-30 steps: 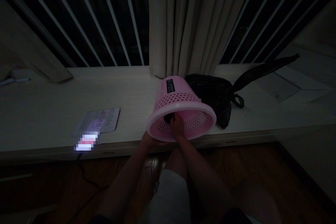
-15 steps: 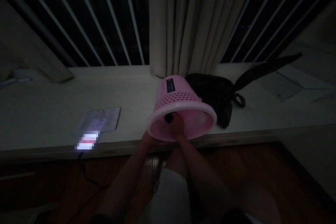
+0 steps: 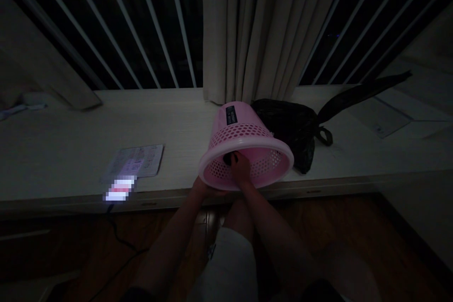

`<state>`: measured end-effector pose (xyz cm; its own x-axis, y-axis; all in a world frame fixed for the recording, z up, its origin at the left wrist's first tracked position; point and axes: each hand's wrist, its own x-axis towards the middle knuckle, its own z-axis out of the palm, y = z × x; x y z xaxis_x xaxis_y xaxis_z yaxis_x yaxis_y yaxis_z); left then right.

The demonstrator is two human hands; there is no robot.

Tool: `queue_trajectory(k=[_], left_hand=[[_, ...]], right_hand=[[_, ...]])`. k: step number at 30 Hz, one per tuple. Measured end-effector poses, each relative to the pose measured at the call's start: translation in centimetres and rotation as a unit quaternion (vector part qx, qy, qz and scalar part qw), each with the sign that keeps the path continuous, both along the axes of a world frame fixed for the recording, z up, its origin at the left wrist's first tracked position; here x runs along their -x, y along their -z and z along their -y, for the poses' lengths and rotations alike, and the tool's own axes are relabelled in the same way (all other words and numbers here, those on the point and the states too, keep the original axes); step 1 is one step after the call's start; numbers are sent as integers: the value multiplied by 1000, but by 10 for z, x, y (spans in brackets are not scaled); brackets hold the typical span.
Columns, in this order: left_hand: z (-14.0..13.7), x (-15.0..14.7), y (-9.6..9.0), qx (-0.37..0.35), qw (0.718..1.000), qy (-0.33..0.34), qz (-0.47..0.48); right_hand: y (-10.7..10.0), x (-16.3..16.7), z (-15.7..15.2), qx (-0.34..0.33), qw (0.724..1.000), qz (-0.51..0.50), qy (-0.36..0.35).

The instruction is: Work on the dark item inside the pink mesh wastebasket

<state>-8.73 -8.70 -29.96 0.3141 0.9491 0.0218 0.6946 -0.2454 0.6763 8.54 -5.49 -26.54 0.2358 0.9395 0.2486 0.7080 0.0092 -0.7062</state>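
Note:
A pink plastic wastebasket (image 3: 244, 128) with rows of holes and a dark label lies tipped on the white window ledge, its mouth facing me. My left hand (image 3: 206, 189) holds it from below at the near left rim; the fingers are partly hidden under it. Reaching inside the mouth, my right hand (image 3: 241, 168) has its fingers closed at a small dark thing (image 3: 228, 158). The light is too dim to tell what that thing is. Behind the basket, to its right, sits a black plastic bag (image 3: 290, 122) with its top twisted up.
On the ledge (image 3: 177, 127) at left lies a printed booklet or sheet (image 3: 141, 158). A glowing, pixelated device (image 3: 121, 188) overlaps its near edge, with a cable (image 3: 116, 231) hanging to the wooden floor. A curtain (image 3: 244, 33) hangs behind the basket. A pale box-like object (image 3: 396, 108) stands at right.
The view has shifted very slightly, so everything sits a little further right. Both hands keep their places at the basket, and the dark thing stays at my right fingers.

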Motion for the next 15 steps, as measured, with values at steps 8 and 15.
queue_trajectory(k=[8,15], left_hand=[[2,0,-2,-14,999,-29,6],[6,-4,-10,-11,999,-27,18]], right_hand=[[-17,-11,-17,68,997,34,-10],[-15,-17,-34,15,996,-40,-73]])
